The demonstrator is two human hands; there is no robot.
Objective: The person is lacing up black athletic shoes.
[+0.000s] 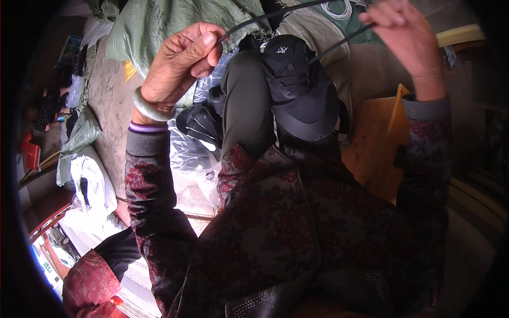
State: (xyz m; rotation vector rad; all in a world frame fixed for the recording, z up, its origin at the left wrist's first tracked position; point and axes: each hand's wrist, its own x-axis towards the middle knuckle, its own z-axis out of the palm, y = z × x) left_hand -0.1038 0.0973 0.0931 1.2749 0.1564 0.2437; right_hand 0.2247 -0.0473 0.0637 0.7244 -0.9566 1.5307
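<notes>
A black shoe (299, 85) rests on my raised knee, toe toward me. My left hand (183, 61) is lifted at upper left, fingers pinched on one end of a black shoelace (265, 18) that runs taut up from the shoe. My right hand (405, 37) at upper right pinches the other lace end (339, 43), which leads down to the shoe's eyelets. A pale bangle and a purple band sit on my left wrist. Both sleeves are dark red floral.
Another black shoe (199, 122) lies on clear plastic below my left hand. Green sacks (154, 26) are heaped behind. A wooden stool (379, 143) stands at right. Another person's red sleeve (90, 283) shows at lower left beside white bags (93, 180).
</notes>
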